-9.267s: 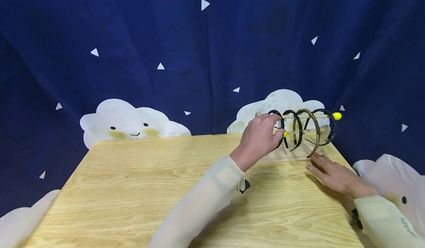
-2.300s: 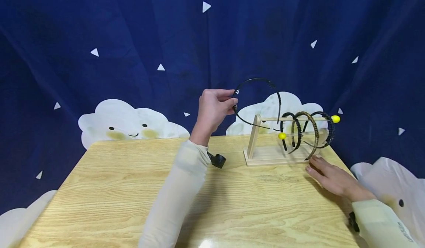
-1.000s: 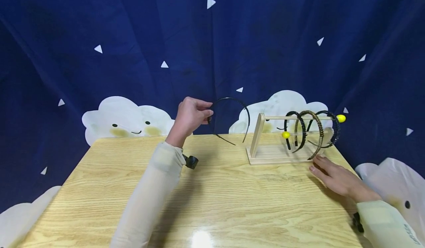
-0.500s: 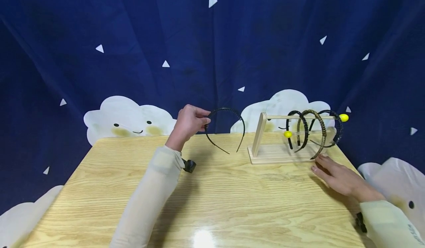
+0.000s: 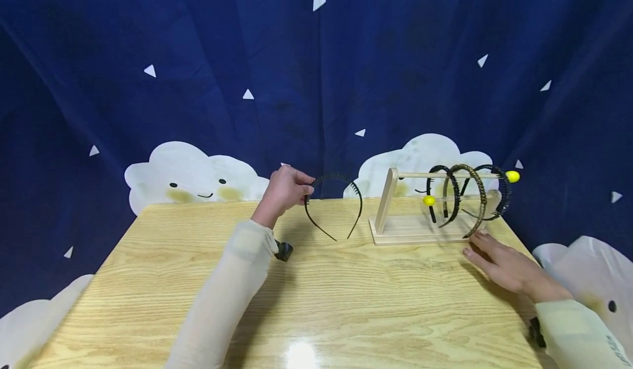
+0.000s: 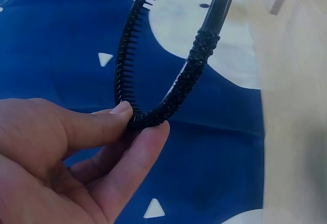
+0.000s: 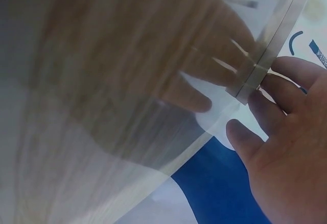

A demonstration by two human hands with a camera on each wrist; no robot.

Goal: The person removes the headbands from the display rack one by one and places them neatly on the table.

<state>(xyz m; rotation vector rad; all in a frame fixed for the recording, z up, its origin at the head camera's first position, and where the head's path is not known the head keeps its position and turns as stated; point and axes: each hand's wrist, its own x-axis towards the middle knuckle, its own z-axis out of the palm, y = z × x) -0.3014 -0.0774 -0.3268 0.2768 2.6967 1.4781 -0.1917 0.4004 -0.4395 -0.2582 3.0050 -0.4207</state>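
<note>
My left hand [image 5: 287, 189] pinches a black headband [image 5: 358, 193] with comb teeth between thumb and fingers. In the left wrist view, the headband [image 6: 186, 78] shows a rough beaded outer side. It hangs upright with its ends downward, left of a wooden headband stand [image 5: 410, 231]; I cannot tell whether the ends touch the table. The stand carries a black headband [image 5: 455, 193], a golden-brown one [image 5: 478, 199] and another black one [image 5: 505, 193]. My right hand [image 5: 509, 267] rests with loosely extended fingers against the base's right front corner; the right wrist view shows the fingertips at the base edge [image 7: 255, 81].
The pale wood table [image 5: 395, 303] extends toward me from the stand. Yellow knobs cap the stand's upper rod [image 5: 512, 176] and lower rod [image 5: 428, 200]. Behind the table hangs a dark blue curtain [image 5: 222, 39] with white clouds and triangles.
My left hand was at the stand's front headband, then carried it off leftward. Over the last second it lowered the headband toward the table. The right hand has stayed at the base.
</note>
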